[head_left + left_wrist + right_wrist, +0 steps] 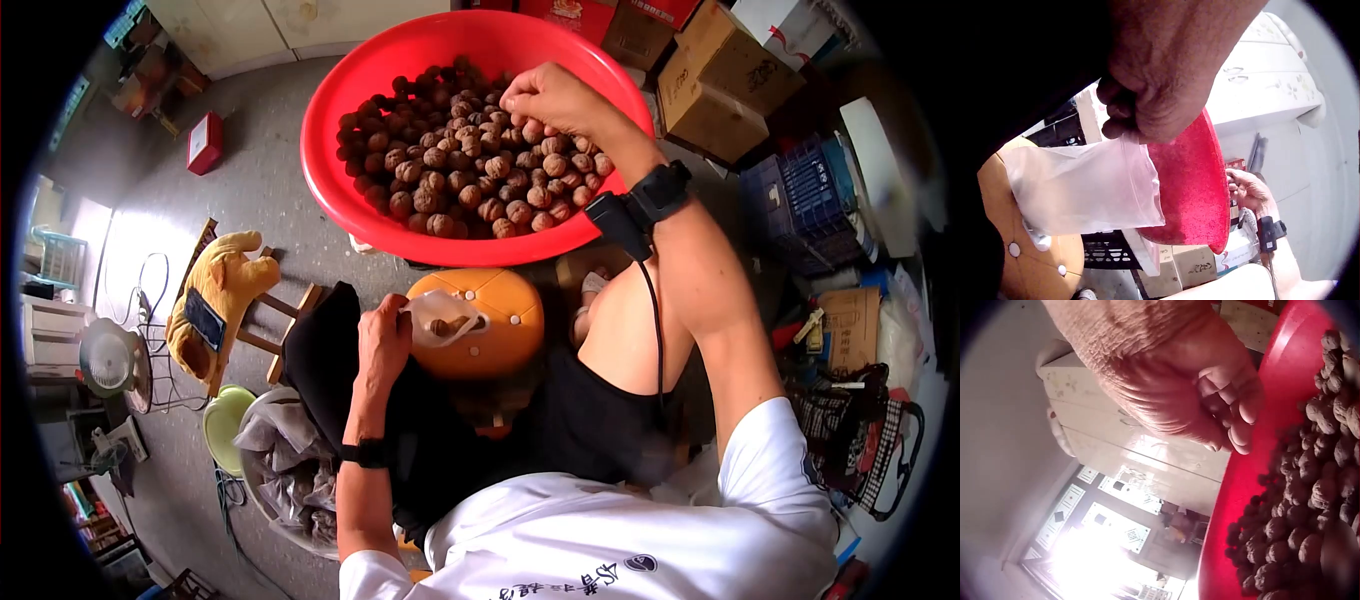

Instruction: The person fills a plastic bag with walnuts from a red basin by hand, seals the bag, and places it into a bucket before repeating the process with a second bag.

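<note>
Walnuts (470, 160) – brown, wrinkly, in red basin (325, 190); R hand (550, 100) curled over them, hold unclear – L hand (383, 338) pinches clear bag (445, 322).

A red basin (320, 170) is seen heaped with walnuts (480, 170); the right hand (548, 98) is held with curled fingers at the far side of the pile; a clear plastic bag (445, 322) is pinched by the left hand (383, 338) in front of an orange stool (515, 310); something brown is seen through the bag.
</note>
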